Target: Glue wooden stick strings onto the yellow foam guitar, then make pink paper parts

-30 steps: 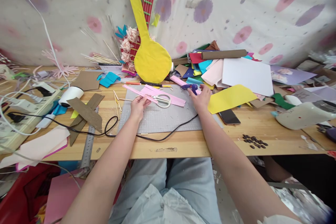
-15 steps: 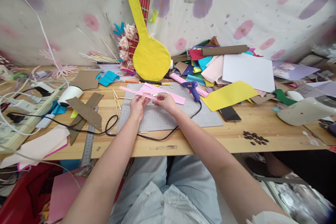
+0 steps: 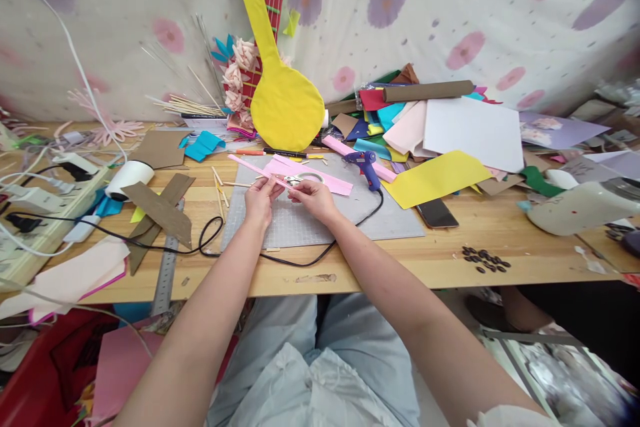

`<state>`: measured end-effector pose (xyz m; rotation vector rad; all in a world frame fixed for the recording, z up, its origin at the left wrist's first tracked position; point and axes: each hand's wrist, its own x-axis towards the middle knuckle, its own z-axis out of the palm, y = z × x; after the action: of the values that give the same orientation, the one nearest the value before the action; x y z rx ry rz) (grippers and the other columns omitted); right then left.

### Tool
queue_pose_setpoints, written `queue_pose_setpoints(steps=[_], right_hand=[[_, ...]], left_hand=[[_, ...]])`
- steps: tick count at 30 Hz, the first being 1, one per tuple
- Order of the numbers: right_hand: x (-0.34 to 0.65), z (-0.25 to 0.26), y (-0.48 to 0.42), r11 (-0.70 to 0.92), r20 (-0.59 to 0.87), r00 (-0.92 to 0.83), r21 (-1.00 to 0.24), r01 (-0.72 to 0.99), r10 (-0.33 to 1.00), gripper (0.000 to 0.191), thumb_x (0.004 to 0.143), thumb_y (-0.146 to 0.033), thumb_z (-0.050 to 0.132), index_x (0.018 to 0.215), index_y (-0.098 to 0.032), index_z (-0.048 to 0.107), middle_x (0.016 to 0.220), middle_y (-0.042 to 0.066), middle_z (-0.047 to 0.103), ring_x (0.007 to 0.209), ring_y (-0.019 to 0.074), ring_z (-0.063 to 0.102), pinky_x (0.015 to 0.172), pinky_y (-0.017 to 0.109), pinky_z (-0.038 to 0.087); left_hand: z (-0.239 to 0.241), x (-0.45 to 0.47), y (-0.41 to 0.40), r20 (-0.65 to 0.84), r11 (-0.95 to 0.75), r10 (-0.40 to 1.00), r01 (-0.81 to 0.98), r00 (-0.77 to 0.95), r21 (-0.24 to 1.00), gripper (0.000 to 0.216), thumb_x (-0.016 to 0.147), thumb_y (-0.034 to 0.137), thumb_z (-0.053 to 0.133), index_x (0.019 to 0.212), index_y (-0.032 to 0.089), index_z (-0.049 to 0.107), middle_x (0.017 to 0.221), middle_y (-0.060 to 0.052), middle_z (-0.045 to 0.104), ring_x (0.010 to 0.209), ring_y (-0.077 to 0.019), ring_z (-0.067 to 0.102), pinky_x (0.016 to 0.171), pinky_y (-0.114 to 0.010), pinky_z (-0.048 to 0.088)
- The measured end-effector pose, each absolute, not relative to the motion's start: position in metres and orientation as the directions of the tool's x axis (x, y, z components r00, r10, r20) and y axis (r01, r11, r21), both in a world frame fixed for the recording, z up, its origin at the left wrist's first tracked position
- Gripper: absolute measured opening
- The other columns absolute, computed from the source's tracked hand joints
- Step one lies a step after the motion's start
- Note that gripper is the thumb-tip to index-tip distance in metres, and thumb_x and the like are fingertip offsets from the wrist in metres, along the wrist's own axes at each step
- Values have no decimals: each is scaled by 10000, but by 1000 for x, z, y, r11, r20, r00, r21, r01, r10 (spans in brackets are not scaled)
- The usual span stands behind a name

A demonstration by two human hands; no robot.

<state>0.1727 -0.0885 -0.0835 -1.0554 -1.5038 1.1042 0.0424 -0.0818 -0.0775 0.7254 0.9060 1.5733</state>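
Observation:
A narrow pink strip (image 3: 243, 163) runs up to the left from between my hands. My left hand (image 3: 261, 203) pinches it between thumb and fingers. My right hand (image 3: 314, 199) is closed on the strip's near end, its fingertips close to the left ones. Just behind my fingers are scissors (image 3: 316, 176) with pale handles, lying over a wider pink piece (image 3: 338, 184); their blades are partly hidden. Beneath everything is a grey cutting mat (image 3: 300, 232). A blue glue gun (image 3: 369, 170) stands at the mat's right side, its black cord trailing below my hands.
A yellow banjo-shaped piece (image 3: 287, 110) leans at the back. Coloured sheets, a yellow sheet (image 3: 440, 179) and a phone (image 3: 437, 213) lie right. Dark beads (image 3: 485, 260) sit near the front edge. Brown strips (image 3: 160, 213), a ruler (image 3: 165, 280) and power strips (image 3: 40, 220) are left.
My right hand has shifted slightly down and left, and the scissors' handles behind it now show. Both hands still hold the pink strip. The whole view has moved a little.

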Motion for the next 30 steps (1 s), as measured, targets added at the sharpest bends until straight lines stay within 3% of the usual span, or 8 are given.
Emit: queue_pose_setpoints(steps=[11, 16, 21, 24, 30], right_hand=[[177, -73, -98, 437, 380, -221, -718, 542, 898, 260, 793, -390, 480, 728, -181, 621, 660, 5, 621, 608, 96, 534, 587, 200, 384], [176, -70, -101, 460, 411, -227, -658, 596, 883, 296, 799, -404, 469, 705, -177, 635, 651, 3, 612, 585, 90, 510, 574, 199, 363], [171, -76, -97, 412, 346, -224, -742, 530, 911, 292, 726, -386, 578, 931, -186, 632, 765, 13, 655, 646, 108, 563, 618, 207, 406], [167, -77, -95, 403, 337, -222, -740, 539, 915, 240, 781, -346, 512, 926, -200, 635, 783, 10, 659, 672, 114, 569, 626, 215, 404], [165, -77, -98, 469, 450, -222, -568, 676, 865, 270, 844, -352, 416, 857, -211, 645, 814, 36, 660, 761, 146, 571, 683, 237, 376]], left_hand=[[-74, 42, -84, -26, -75, 981, -506, -191, 859, 152, 627, 248, 676, 691, 126, 611, 688, -36, 660, 652, -120, 626, 739, -296, 481], [-74, 41, -83, -21, -89, 978, -507, -206, 858, 165, 609, 252, 689, 694, 129, 619, 678, -26, 652, 634, -114, 617, 727, -297, 485], [-74, 41, -83, 14, -116, 976, -473, -215, 873, 181, 591, 272, 699, 661, 128, 615, 648, -21, 642, 597, -109, 607, 686, -279, 490], [-75, 43, -84, 35, -121, 980, -443, -197, 888, 190, 585, 280, 700, 660, 128, 613, 642, -22, 641, 591, -112, 605, 669, -270, 489], [-75, 46, -84, 9, -106, 976, -446, -215, 889, 192, 587, 268, 696, 668, 133, 587, 644, -13, 631, 574, -97, 585, 647, -254, 475]])
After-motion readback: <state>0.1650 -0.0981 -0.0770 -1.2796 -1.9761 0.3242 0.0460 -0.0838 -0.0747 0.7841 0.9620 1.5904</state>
